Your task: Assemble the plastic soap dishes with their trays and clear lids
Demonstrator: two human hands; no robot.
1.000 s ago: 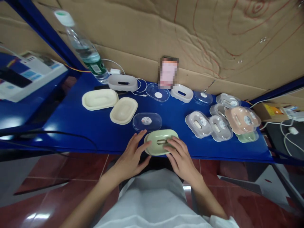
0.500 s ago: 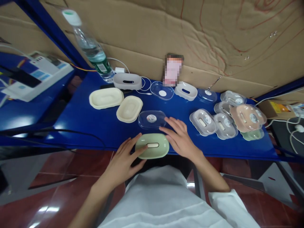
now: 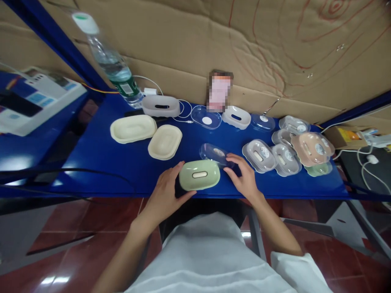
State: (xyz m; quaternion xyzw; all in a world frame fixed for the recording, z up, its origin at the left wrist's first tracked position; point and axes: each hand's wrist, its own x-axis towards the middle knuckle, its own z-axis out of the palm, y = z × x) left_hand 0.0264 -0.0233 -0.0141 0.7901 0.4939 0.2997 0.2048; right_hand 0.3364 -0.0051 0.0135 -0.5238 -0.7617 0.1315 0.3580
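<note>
A green oval soap dish (image 3: 210,170), with a cream strip in its centre slot, is gripped at its left end by my left hand (image 3: 165,191). The thumb lies along its near edge and the fingers reach behind it. My right hand (image 3: 244,179) pinches the right end of a clear plastic lid (image 3: 210,151) bearing a round label. This lid is slightly tilted behind the dish, its near part partly hidden by it. Two cream trays, a long one (image 3: 132,129) and a shorter one (image 3: 165,142), lie behind and to the left.
Lidded grey dishes (image 3: 259,156) and a peach one (image 3: 311,148) cluster on the right. Along the back are a water bottle (image 3: 117,75), a grey holder (image 3: 161,106), another clear lid (image 3: 198,118), a white holder (image 3: 236,117) and a phone (image 3: 219,91). The blue table's front edge (image 3: 122,194) runs nearby.
My right hand has closed on the clear lid's right end and moved it rightward, tilting it. My left hand has taken hold of the green dish and shifted it slightly up and right.
</note>
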